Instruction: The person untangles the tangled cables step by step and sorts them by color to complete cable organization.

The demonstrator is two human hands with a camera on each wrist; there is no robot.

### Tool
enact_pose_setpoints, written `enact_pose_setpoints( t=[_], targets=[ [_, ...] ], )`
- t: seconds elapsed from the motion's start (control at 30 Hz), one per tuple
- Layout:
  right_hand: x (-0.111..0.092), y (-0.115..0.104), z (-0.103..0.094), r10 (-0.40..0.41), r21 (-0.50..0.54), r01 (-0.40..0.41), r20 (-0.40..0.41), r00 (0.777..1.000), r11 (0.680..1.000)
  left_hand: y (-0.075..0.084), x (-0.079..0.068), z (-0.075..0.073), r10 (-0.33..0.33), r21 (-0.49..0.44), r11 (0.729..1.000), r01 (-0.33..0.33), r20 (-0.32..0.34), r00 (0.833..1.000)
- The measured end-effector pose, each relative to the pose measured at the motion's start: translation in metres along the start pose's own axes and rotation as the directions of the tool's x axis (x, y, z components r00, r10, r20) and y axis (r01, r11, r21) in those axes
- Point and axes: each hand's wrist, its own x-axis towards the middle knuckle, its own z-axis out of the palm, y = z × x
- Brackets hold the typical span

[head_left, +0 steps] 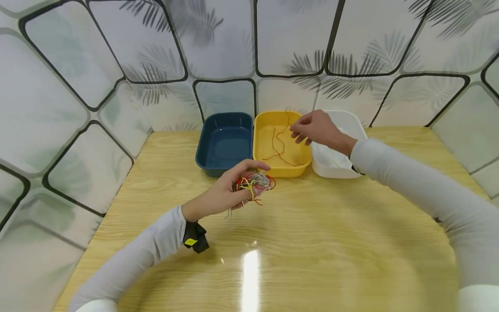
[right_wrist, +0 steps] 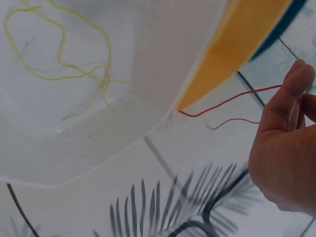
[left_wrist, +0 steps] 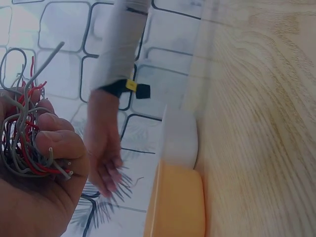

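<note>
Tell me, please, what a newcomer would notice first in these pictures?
First, the three trays at the table's far edge: blue tray, yellow tray and white tray. Then the left hand gripping a tangled bundle of wires, and the right hand pinching a red wire above the yellow tray.

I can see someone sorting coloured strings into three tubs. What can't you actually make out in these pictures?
- Head view: the far part of the white tub floor, hidden by the right hand.
- Head view: how many strands are in the bundle, tangled and partly covered by the left hand.
- Left wrist view: the yellow tub is blurred and cut off by the bottom edge.
- Right wrist view: the blue tub, only a corner shows.
</note>
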Motion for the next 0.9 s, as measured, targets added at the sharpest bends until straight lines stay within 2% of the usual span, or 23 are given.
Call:
enact_pose_setpoints(
  t=[0.07,0.2,0.4,0.67,0.8,0.9],
  targets=[
    [0.006,0.002,0.018,-0.006,-0.054,0.007,0.022,1.000,0.998,0.000,0.000,0.000,-0.005,0.011,1.000,0.005,0.002,1.000],
    [0.015,0.004,0.048,0.006,-0.078,0.000,0.079,0.997,0.997,-0.001,0.001,0.000,-0.019,0.019,1.000,0.019,0.006,1.000],
    [0.026,0.011,0.074,0.069,-0.080,-0.059,0.133,0.989,0.995,0.000,0.001,0.001,-0.035,0.025,0.999,0.035,0.015,0.999],
    [0.023,0.015,0.083,0.095,-0.166,-0.064,0.187,0.978,0.984,-0.001,-0.001,0.002,-0.033,0.057,0.998,0.032,0.012,0.999],
    [0.013,0.010,0.076,0.082,-0.211,-0.040,0.198,0.977,0.977,-0.003,0.003,-0.001,-0.072,0.101,0.992,0.072,-0.004,0.997],
    [0.002,0.006,0.068,0.030,-0.233,0.016,0.194,0.981,0.972,-0.005,0.007,-0.003,-0.104,0.129,0.986,0.108,-0.036,0.994]
  ],
)
